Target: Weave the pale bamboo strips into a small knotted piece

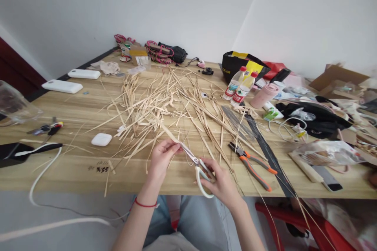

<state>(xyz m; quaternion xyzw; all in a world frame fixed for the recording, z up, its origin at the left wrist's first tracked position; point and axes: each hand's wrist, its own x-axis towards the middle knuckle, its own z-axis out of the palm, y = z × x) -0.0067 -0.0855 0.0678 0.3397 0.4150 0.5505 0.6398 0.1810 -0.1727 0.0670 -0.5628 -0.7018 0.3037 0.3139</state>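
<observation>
My left hand (163,156) pinches a flat straw-coloured strip (165,128) near the table's front edge. The strip runs up and away from my fingers toward the pile. In my right hand (218,180) is a pair of scissors (202,183) with pale handles, my fingers through the loops. Its blades point up and left and reach my left fingertips, along the strip's near end. Whether the blades touch the strip I cannot tell. Beyond both hands spreads a loose pile of dry strips (138,104).
Orange-handled pliers (250,164) lie right of my right hand. Two bottles (235,86), a pink cup (265,95) and a black bag (315,117) stand or lie farther right. A white earphone case (101,139) and a black box (13,155) with a white cable are on the left.
</observation>
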